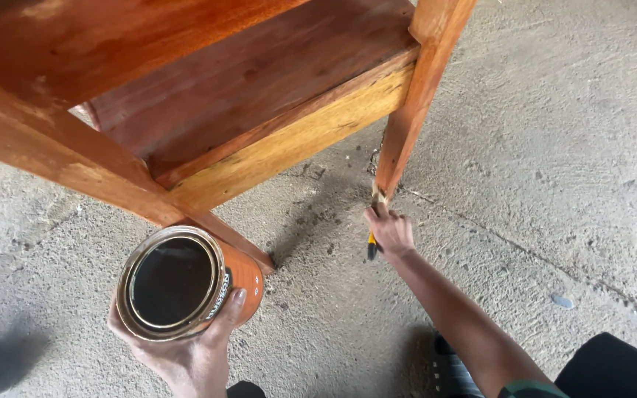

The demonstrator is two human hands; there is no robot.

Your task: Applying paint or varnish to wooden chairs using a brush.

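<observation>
Left hand cupped under open can

Round open tin can, lower left, held in left hand: metal rim, dark liquid inside, orange-brown side w/ black-and-white label strip. No signs or screens.

The brush handle hides inside the right hand — bristles blurred; the table runs off at twelve o'clock.
</observation>
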